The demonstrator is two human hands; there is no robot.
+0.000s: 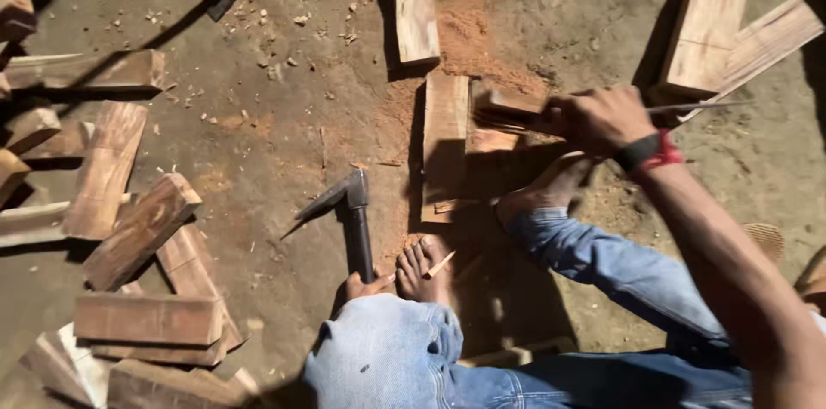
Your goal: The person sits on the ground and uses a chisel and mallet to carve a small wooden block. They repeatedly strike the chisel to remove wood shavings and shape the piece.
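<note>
Stack of wooden blocks point(142, 237) at the dirt floor's point(284, 108) left edge, left hand point(368, 285) closed on an adze point(353, 211) handle near the bottom edge, plank point(445, 138) at centre underfoot, right hand point(598, 121) clenched round a saw point(516, 112) handle above the plank, boards point(731, 30) top right.

Single head-worn camera, looking steeply down from above, close over the person's knees, facing the dirt floor point(284, 116), wood blocks spread around, no second view
</note>
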